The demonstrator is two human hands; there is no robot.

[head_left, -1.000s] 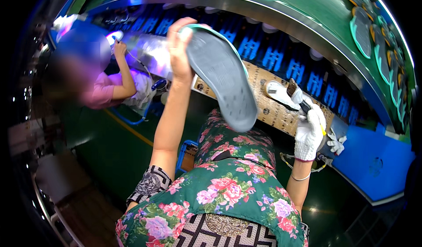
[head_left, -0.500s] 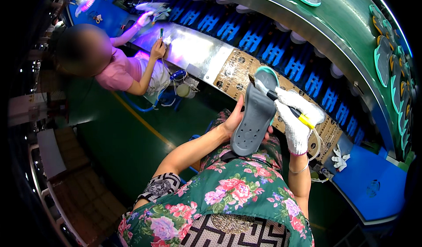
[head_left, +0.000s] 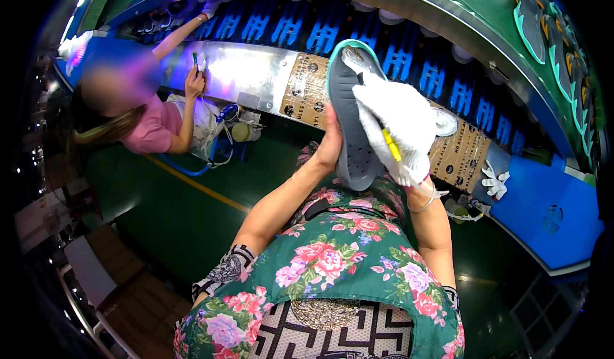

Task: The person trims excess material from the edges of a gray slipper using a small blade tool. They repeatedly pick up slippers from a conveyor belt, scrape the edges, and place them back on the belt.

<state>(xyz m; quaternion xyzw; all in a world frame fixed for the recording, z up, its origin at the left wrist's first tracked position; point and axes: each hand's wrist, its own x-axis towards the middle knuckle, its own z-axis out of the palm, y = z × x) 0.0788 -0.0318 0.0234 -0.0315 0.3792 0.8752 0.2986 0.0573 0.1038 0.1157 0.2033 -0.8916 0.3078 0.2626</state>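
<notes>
A grey shoe sole (head_left: 348, 113) with a teal rim at its far end and small holes at its near end is held up over my lap. My left hand (head_left: 329, 140), bare, grips its left edge, with the thumb along the side and the other fingers hidden behind. In a white knit glove, my right hand (head_left: 400, 122) lies over the right side of the sole, closed round a brush (head_left: 391, 145) with a yellow band. The brush's pale head (head_left: 354, 60) meets the sole's teal-rimmed end. A clear tube runs back along my right wrist.
A cardboard-covered bench (head_left: 304, 90) lies ahead, before a row of blue racks (head_left: 396, 65). More soles (head_left: 531, 26) sit on the green conveyor at right. A white glove (head_left: 494, 180) rests by the blue tabletop (head_left: 543, 212). A co-worker in pink (head_left: 150, 129) sits at left.
The sole has moved up and left, its far end showing more fully. My right hand has come across it with the brush, whose head has shifted further out. The co-worker's arm reaches toward the racks.
</notes>
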